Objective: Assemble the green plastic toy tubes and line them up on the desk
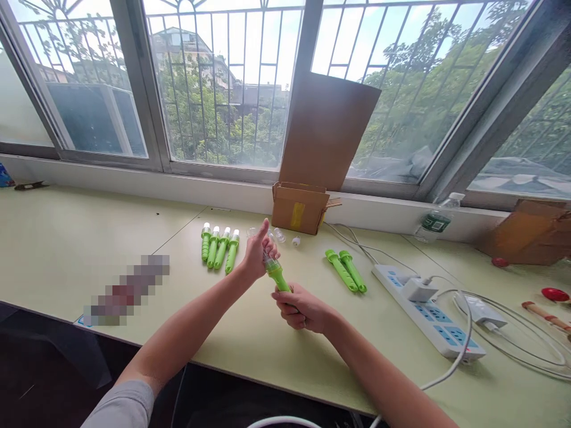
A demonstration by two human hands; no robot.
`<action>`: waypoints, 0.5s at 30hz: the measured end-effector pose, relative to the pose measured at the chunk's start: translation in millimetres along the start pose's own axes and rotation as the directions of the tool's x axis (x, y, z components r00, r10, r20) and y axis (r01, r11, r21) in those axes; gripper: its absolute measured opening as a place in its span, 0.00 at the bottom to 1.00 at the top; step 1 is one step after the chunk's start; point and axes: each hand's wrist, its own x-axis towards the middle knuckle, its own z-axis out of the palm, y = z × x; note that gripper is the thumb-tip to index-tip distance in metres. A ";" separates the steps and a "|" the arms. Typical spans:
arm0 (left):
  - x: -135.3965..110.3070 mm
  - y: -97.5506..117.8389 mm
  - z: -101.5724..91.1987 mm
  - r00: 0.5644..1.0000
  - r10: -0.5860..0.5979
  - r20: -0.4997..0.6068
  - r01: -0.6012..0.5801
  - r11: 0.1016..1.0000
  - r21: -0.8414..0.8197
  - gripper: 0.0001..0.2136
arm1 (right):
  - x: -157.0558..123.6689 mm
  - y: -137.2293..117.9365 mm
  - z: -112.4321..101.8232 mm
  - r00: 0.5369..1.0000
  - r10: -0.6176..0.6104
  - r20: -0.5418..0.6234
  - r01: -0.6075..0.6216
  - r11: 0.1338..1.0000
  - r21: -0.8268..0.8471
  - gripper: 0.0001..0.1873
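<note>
Over the middle of the table, my right hand (pixel 303 308) wraps round the lower part of a green plastic handle (pixel 278 277). My left hand (pixel 259 252), thumb pointing up, has its fingers closed on the clear plastic cap (pixel 268 260) at the handle's upper end. The handle is tilted, its top leaning left and away from me. To the left lies a row of several green handles with clear tops and white tips (pixel 218 246). Two green handles without clear tops (pixel 346 271) lie to the right. Behind my left hand are clear caps (pixel 279 235) and a small white piece (pixel 295 241).
At the back stands a small cardboard box (pixel 298 209) against the sill. A white power strip (pixel 428 314) with plugs and looping cables lies on the right. Beyond it are a plastic bottle (pixel 436 222) and a red ball (pixel 555 294). A pixelated patch (pixel 127 294) covers something left.
</note>
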 end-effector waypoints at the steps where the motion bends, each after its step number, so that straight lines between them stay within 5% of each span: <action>1: -0.1 0.2 0.6 1.000 0.020 -0.008 -0.020 1.000 0.010 0.28 | 1.5 0.7 0.6 0.996 -0.046 -0.075 0.041 0.997 -0.065 0.19; 3: 0.9 -0.5 1.3 0.992 0.092 -0.082 -0.089 0.995 0.035 0.28 | 7.0 3.5 3.4 0.909 -0.231 -0.347 0.109 0.936 -0.336 0.17; 5: 3.0 -2.1 1.4 0.963 0.175 -0.207 -0.168 0.984 0.052 0.27 | 13.3 7.3 7.0 0.694 -0.470 -0.545 0.013 0.765 -0.644 0.12; 7: 4.8 -3.7 1.2 0.933 0.220 -0.283 -0.212 0.976 0.058 0.27 | 18.4 10.9 10.0 0.542 -0.617 -0.571 -0.148 0.599 -0.787 0.07; 8: 5.1 -4.2 1.1 0.930 0.226 -0.290 -0.218 0.974 0.058 0.27 | 20.2 12.2 11.3 0.519 -0.641 -0.565 -0.198 0.553 -0.809 0.06; 11: 3.9 -4.1 0.7 0.948 0.205 -0.242 -0.197 0.979 0.058 0.26 | 22.6 12.9 13.4 0.575 -0.611 -0.545 -0.165 0.566 -0.808 0.08; 15: 0.5 -1.8 0.8 0.981 0.124 -0.148 -0.117 0.991 0.059 0.27 | 16.0 6.5 11.5 0.750 -0.453 -0.482 0.111 0.804 -0.584 0.15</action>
